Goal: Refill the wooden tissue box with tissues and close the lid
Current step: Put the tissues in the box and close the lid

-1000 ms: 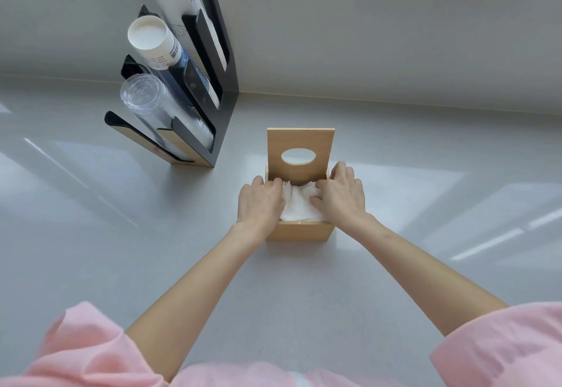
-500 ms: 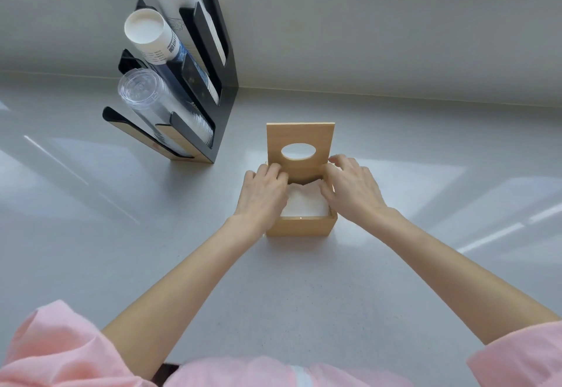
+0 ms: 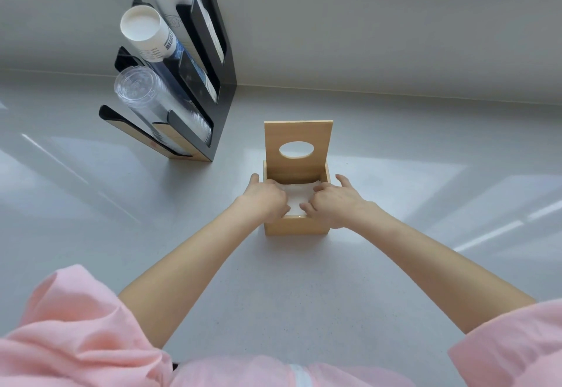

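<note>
Now your grey bench (image 3: pixel 334 280) carries a black cup rack (image 3: pixel 219 88) at the back left and the box (image 3: pixel 296 225) in the middle. Its lid (image 3: pixel 298 134) stands upright at the far edge. Your left hand (image 3: pixel 264 201) and right hand (image 3: pixel 334 204) reach into the box, fingers curled and pressing down on the white tissues (image 3: pixel 299 195) inside.

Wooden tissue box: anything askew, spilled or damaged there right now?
Nothing stands out. The light wooden tissue box sits flat on the grey counter, its oval-holed lid upright and open. White tissues lie inside, slightly rumpled, with the left hand and right hand pressing on them.
</note>
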`<state>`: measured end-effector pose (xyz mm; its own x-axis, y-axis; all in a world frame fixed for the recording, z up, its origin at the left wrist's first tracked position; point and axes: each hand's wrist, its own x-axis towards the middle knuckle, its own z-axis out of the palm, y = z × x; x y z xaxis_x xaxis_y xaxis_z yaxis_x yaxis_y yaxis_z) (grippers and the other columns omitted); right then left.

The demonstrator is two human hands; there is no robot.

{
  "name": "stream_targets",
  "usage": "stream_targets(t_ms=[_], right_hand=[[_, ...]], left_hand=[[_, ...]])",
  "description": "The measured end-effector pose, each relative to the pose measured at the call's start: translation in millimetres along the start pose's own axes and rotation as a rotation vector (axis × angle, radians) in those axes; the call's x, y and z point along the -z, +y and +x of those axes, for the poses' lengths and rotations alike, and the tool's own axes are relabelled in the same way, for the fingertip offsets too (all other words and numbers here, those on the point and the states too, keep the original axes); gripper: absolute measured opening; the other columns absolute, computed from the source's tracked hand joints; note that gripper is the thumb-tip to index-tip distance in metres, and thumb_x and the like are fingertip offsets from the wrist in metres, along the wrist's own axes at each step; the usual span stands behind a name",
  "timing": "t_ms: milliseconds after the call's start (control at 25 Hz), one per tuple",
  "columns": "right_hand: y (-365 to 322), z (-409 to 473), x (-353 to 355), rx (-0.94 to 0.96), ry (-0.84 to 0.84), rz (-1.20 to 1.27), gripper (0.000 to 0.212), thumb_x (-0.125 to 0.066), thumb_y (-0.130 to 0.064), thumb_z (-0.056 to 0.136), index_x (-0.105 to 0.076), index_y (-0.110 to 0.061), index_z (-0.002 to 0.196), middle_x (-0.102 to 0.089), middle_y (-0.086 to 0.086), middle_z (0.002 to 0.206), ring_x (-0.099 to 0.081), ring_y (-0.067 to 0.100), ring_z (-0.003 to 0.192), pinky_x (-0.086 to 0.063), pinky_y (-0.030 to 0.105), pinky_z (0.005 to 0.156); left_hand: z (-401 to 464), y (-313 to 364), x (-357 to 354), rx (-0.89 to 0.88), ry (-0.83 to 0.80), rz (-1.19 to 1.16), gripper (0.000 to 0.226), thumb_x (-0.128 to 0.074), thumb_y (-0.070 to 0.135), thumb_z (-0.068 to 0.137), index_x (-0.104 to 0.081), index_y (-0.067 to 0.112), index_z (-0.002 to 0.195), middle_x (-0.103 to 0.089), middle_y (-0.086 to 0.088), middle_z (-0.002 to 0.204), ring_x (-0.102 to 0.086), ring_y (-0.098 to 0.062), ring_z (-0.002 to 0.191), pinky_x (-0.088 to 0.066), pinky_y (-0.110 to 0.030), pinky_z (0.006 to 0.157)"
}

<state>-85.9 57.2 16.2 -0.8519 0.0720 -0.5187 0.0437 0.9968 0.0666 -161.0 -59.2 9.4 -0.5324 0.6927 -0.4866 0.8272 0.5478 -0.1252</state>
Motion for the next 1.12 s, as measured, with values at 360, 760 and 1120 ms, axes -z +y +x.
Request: stream_targets(t_ms=[360,760,1120], right_hand=[[4.3,-0.6,-3.6,0.039,0.063,0.155,0.045,-0.024,-0.023,0.098,-0.066,-0.008,0.099,-0.061,0.009,0.119,-0.039,0.017,0.131,0.004,0.050,0.116],[25.9,-28.7,16.1,-0.002,0.863,0.702,0.018,-0.052,-0.016,0.091,-0.068,-0.013,0.099,-0.067,0.004,0.097,-0.061,0.024,0.092,-0.050,0.040,0.077],[39.2,10.4,48.2,-0.014,0.791,0.696,0.046,-0.054,-0.012,0.090,-0.045,-0.013,0.134,-0.055,0.005,0.129,-0.051,0.024,0.118,-0.046,0.040,0.094]], left_hand=[[0.1,-2.7,0.2,-0.015,0.040,-0.023,0.027,-0.032,0.014,0.093,-0.058,0.007,0.096,-0.064,-0.011,0.110,-0.044,-0.025,0.092,-0.023,-0.041,0.104],[-35.6,-21.7,21.5,0.068,0.791,-0.512,0.035,-0.053,0.020,0.090,-0.054,0.017,0.125,-0.059,-0.004,0.122,-0.050,-0.025,0.115,-0.039,-0.036,0.090],[-11.0,-42.3,62.5,0.164,0.653,-0.356,0.040,-0.049,0.024,0.093,-0.047,0.013,0.131,-0.055,-0.008,0.129,-0.046,-0.028,0.119,-0.035,-0.037,0.094]])
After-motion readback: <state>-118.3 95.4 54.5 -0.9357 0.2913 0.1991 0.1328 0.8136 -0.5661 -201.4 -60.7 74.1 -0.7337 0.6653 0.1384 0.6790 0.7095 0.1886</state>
